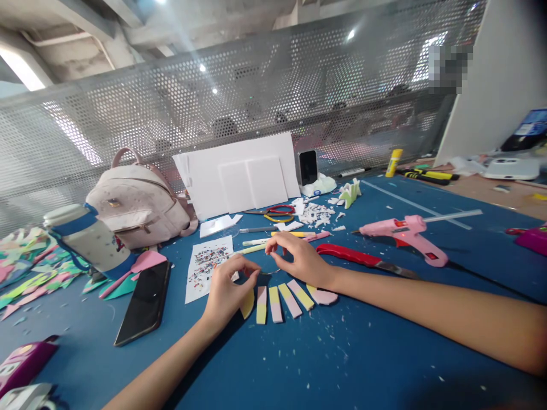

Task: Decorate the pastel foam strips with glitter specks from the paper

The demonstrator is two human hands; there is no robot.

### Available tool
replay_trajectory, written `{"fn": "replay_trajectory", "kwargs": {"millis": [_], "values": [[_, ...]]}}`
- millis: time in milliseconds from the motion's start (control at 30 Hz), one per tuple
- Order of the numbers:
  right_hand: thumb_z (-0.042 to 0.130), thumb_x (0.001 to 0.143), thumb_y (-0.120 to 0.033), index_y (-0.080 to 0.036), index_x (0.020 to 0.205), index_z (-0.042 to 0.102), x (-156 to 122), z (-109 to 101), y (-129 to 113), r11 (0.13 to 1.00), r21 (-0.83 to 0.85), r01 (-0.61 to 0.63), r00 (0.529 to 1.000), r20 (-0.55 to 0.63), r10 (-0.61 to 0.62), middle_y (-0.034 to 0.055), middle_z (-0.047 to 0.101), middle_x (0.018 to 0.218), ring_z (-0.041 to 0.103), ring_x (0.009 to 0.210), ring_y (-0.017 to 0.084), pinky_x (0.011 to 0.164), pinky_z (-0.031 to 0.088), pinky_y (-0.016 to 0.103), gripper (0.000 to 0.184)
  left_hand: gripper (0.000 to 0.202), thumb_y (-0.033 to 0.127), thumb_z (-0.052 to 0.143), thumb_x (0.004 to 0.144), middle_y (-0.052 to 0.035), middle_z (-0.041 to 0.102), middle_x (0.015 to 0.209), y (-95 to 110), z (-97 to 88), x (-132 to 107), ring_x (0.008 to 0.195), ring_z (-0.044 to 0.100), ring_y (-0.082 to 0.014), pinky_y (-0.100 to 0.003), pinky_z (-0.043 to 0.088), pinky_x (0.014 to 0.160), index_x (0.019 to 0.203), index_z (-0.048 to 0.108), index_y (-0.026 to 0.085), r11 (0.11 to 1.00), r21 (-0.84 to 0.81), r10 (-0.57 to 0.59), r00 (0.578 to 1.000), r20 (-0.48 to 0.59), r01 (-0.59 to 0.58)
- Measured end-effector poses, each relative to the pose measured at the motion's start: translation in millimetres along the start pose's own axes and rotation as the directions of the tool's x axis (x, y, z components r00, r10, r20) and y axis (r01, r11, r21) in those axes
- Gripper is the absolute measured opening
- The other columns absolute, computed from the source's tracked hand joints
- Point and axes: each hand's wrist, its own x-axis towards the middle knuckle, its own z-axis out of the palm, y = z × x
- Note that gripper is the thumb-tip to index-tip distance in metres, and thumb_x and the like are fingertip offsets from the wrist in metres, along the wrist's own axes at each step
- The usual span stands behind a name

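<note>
My left hand (225,287) rests on the blue table (325,353), its fingers pinched together on a thin wire-like piece I cannot make out. My right hand (299,257) hovers just right of it, fingers curled, thumb and forefinger pinched near the same spot. Below both hands several pink-and-yellow paper strips (280,300) lie fanned out in an arc. A sheet with tiny coloured scraps (208,263) lies left of my left hand.
A black phone (145,302) lies at the left, next to a bottle (88,238) and a pale backpack (139,202). A pink glue gun (405,236), a red cutter (356,257), pens, scissors (277,212) and white boards (239,173) sit behind. Paper scraps (29,267) cover the far left.
</note>
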Motion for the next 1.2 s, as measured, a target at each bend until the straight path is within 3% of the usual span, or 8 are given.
{"fn": "replay_trajectory", "kwargs": {"millis": [200, 367, 567, 667, 800, 1200], "values": [[0.058, 0.092, -0.018, -0.021, 0.097, 0.059, 0.3, -1.6, -2.2, 0.992, 0.017, 0.125, 0.987, 0.101, -0.126, 0.0036, 0.063, 0.094, 0.054, 0.092, 0.019, 0.083, 0.044, 0.033, 0.006, 0.011, 0.015, 0.063, 0.084, -0.0002, 0.067, 0.074, -0.8, -1.7, 0.0, 0.067, 0.060, -0.0140, -0.025, 0.047, 0.065, 0.078, 0.070, 0.020, 1.000, 0.013, -0.022, 1.000, -0.005, 0.022], [0.060, 0.095, -0.028, -0.021, 0.093, 0.062, 0.6, -1.1, 0.0, 0.992, 0.030, 0.123, 0.986, 0.108, -0.126, 0.0031, 0.063, 0.089, 0.055, 0.090, 0.019, 0.081, 0.044, 0.033, 0.008, 0.011, 0.016, 0.063, 0.085, -0.0003, 0.068, 0.074, -1.3, -0.9, 0.3, 0.066, 0.060, -0.0141, -0.025, 0.048, 0.064, 0.079, 0.071, 0.020, 1.000, 0.016, -0.010, 1.000, -0.013, 0.010], [0.058, 0.097, -0.025, -0.020, 0.091, 0.062, -0.2, -0.9, -0.2, 0.995, 0.024, 0.100, 0.991, 0.084, -0.102, 0.0025, 0.063, 0.087, 0.055, 0.085, 0.017, 0.078, 0.044, 0.031, 0.009, 0.011, 0.016, 0.063, 0.086, -0.0002, 0.068, 0.076, -1.3, -1.3, 0.2, 0.068, 0.060, -0.0141, -0.025, 0.047, 0.066, 0.081, 0.071, 0.021, 1.000, 0.004, -0.003, 1.000, -0.016, 0.003], [0.056, 0.097, -0.025, -0.020, 0.092, 0.061, -1.5, -1.3, -1.3, 0.997, 0.033, 0.070, 0.995, 0.062, -0.072, 0.0027, 0.062, 0.088, 0.055, 0.083, 0.017, 0.075, 0.044, 0.030, 0.009, 0.007, 0.018, 0.065, 0.086, -0.0003, 0.070, 0.081, -0.8, -2.1, -0.5, 0.072, 0.061, -0.0148, -0.026, 0.049, 0.070, 0.088, 0.070, 0.021, 1.000, -0.018, -0.014, 0.999, -0.043, 0.014], [0.054, 0.097, -0.022, -0.019, 0.093, 0.058, -2.7, -1.8, -2.5, 0.996, 0.062, 0.068, 0.997, 0.039, -0.071, 0.0025, 0.061, 0.089, 0.053, 0.080, 0.015, 0.073, 0.043, 0.028, 0.007, 0.020, 0.017, 0.068, 0.083, 0.0001, 0.071, 0.084, -1.0, -2.0, -1.2, 0.076, 0.063, -0.0157, -0.028, 0.050, 0.075, 0.103, 0.066, 0.022, 0.996, -0.074, -0.054, 0.994, -0.092, 0.048], [0.055, 0.095, -0.022, -0.019, 0.090, 0.057, -2.7, -2.3, -2.8, 0.992, 0.048, 0.116, 0.991, 0.063, -0.119, 0.0020, 0.058, 0.085, 0.051, 0.078, 0.015, 0.070, 0.041, 0.029, 0.006, 0.037, 0.015, 0.067, 0.085, 0.0002, 0.072, 0.087, -1.2, 0.9, -3.3, 0.081, 0.067, -0.0161, -0.032, 0.051, 0.081, 0.120, 0.057, 0.024, 0.984, -0.173, -0.062, 0.995, -0.084, 0.047]]}}
